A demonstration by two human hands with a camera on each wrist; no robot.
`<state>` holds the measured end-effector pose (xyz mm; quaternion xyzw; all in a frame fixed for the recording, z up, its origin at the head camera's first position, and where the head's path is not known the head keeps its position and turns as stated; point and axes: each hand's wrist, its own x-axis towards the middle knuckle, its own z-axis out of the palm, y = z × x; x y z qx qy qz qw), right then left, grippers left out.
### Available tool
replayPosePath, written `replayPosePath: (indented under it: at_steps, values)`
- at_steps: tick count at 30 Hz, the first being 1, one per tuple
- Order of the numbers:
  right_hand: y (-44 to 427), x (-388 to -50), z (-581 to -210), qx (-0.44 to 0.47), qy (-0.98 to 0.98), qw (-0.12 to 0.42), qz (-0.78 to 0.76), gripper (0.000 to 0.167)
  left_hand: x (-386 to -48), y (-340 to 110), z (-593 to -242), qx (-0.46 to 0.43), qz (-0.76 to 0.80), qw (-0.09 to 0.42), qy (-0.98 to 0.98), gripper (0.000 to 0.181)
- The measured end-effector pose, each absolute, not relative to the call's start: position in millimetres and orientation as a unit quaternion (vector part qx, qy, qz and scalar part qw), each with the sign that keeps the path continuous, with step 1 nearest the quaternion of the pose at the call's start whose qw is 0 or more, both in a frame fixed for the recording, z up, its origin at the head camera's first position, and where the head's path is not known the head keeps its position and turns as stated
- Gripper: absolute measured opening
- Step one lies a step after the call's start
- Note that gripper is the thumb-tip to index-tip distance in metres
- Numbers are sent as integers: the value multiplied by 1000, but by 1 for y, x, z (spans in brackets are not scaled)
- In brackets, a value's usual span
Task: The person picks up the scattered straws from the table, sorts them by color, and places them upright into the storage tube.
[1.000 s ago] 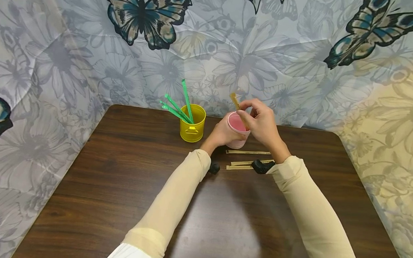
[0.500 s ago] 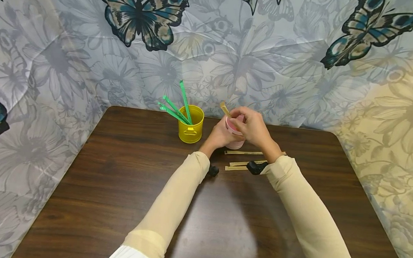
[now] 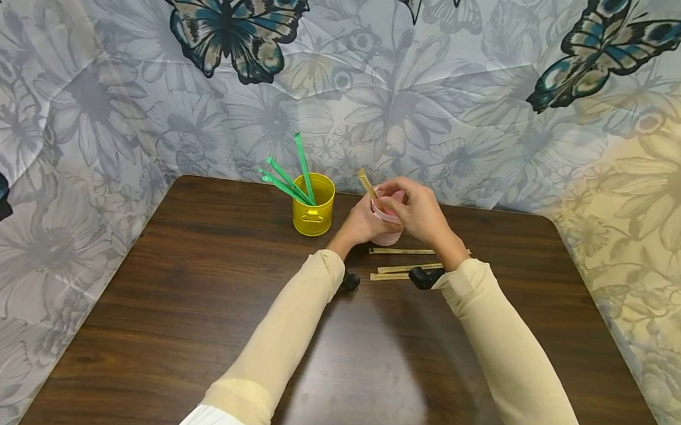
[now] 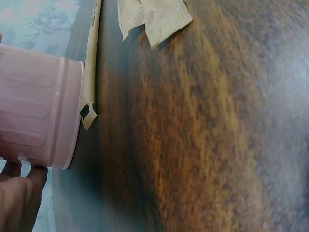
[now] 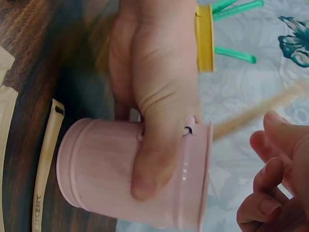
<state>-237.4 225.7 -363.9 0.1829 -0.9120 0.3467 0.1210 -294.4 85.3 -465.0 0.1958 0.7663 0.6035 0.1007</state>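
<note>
L hand point(image 3: 364, 224) gripping pink bucket point(image 5: 108, 166), R hand point(image 3: 417, 208) loosely curled nr stick point(image 3: 366, 181)

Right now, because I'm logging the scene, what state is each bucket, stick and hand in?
Pink bucket: open, held.
Yellow bucket: open, upright.
Green sticks: leaning inside the yellow bucket.
Slanting tan stick: poking out of the pink bucket.
Other tan sticks: lying flat.
Left hand: gripping the pink bucket.
Right hand: at the pink bucket's mouth; grip unclear.

Indoor tabletop setup — creased butterfly-print backdrop point(image 3: 402, 114) behind; dark wood-grain table point(image 3: 200, 282); exact room type unclear
</note>
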Motion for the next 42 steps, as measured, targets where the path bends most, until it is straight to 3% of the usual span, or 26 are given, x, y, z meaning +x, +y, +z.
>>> replayPosePath:
  at_steps: [19, 29, 42]
  values:
    - [271, -186, -377, 205, -930, 84, 295, 23, -291, 83, -459, 179, 589, 86, 783, 95]
    - [291, -164, -414, 187, -933, 29, 305, 22, -290, 84, -462, 178, 579, 91, 791, 95]
    - [297, -157, -451, 156, -937, 16, 311, 16, -289, 82, -460, 185, 589, 101, 780, 97]
